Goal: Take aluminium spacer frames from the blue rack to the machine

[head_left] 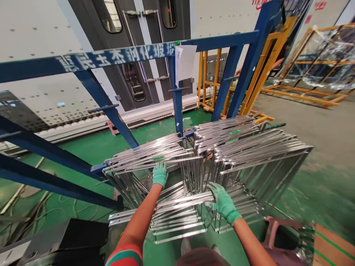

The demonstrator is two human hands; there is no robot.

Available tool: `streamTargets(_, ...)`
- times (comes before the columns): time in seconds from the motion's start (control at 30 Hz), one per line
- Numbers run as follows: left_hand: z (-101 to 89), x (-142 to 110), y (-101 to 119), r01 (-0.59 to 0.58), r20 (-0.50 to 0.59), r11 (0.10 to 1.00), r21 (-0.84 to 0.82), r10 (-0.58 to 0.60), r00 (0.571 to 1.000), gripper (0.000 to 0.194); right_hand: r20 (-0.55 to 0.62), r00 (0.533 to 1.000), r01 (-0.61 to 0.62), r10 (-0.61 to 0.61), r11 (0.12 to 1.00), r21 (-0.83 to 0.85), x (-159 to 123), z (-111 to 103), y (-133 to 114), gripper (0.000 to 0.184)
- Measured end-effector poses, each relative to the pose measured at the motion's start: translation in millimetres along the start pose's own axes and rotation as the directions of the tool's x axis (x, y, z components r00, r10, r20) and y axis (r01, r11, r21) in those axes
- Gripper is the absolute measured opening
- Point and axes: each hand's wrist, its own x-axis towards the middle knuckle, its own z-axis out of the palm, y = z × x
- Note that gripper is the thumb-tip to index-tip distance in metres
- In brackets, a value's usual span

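The right hand, fingers curled over the right end of the near metal frames, has their long bars running leftward, while the left hand, farther off, meets the standing frames, its grip unclear.

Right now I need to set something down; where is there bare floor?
Bare floor lies between the thin silver metal frames and the far-right yellow metal rack. Frames crowd around the green-gloved left hand and green-gloved right hand; pale cables clutter the left floor.

green floor (greyer at right) | dark-doored white machine behind | yellow rack far right
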Motion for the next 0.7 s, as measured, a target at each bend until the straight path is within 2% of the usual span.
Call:
streamTargets(0.13,-0.9,16.2,-8.1,-0.032,-0.005,0.998,0.059,0.032,0.999,0.052,0.07,0.997,-0.034,0.036,0.999,-0.033,-1.4,-1.6,1.7,0.08)
streamTargets(0.3,-6.0,26.2,-11.9,-0.077,0.023,0.993,0.088,0.075,0.997,0.045,0.0,0.993,-0.122,0.122,0.992,-0.025,-11.3,12.3,20.1,0.077)
streamTargets(0.5,-7.8,12.7,-3.0,-0.127,0.122,0.985,0.116,0.113,0.986,0.059,-0.082,0.993,-0.089,0.087,0.996,-0.02,-22.6,24.2,32.8,0.08)
streamTargets(0.7,-15.3,-11.5,6.6,-0.187,0.187,0.975,0.12,0.163,0.969,0.067,-0.171,0.983,-0.08,0.072,0.996,-0.043,-18.5,29.4,28.6,0.09)
